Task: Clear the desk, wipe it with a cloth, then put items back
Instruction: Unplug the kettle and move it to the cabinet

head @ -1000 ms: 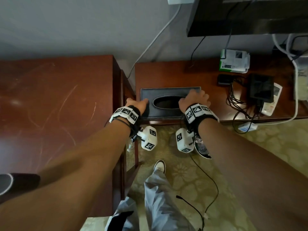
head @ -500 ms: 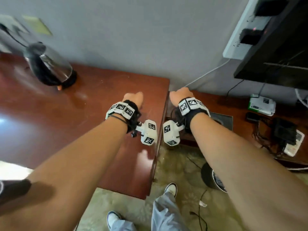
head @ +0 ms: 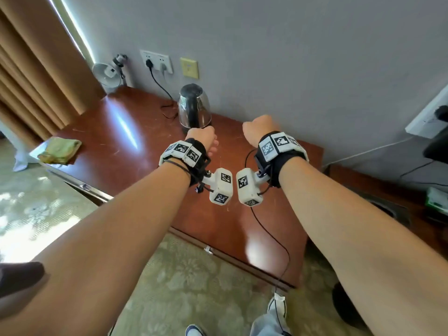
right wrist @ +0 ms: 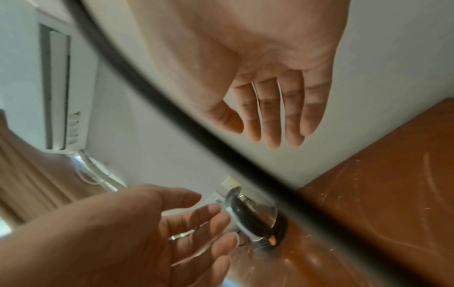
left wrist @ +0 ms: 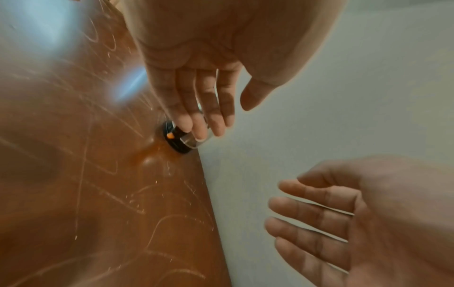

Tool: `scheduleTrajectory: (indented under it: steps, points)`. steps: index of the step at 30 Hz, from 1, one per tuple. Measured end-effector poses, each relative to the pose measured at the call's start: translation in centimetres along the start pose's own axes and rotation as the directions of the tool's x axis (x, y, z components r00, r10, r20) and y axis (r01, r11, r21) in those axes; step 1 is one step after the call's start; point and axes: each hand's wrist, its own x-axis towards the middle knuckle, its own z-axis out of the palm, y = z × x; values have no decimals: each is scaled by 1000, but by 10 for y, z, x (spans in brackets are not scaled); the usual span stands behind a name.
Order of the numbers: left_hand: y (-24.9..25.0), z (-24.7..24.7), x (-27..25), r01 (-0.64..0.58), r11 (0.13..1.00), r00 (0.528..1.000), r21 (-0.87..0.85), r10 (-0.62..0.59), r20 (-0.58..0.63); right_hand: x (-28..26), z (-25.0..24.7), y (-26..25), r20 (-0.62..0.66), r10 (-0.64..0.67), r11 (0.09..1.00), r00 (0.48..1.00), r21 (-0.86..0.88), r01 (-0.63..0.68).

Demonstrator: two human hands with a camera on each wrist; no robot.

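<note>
Clearing stage, unfinished: kettle (head: 194,106) at bench (head: 116,132) rear edge, cloth (head: 59,150) at left corner; left hand (left wrist: 196,81) and right hand (right wrist: 270,81) with fingers relaxed, empty.

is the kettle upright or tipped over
Upright. The kettle stands on its black base on the desk by the wall, lid on top.

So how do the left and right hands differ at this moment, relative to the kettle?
The left hand reaches toward the electric kettle, its fingertips overlapping the kettle's body in the left wrist view; the right hand hangs in front of the bare wall, off to the kettle's side. In the head view the left hand sits just before the kettle's base, the right hand apart from it. Both are open, fingers extended, holding nothing, above the wooden desk.
</note>
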Motion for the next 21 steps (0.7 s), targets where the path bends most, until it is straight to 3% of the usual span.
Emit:
scheduleTrajectory:
  steps: [8,21]
  points:
    - [48,-100,22,-47,998,996,-37,44,-72,-3,54,-102,74,-116,993,990,-7,117]
    - [115,-165,141,-11,1000,986,-7,9,-167,113,124,-200,187,-128,992,974,13,128]
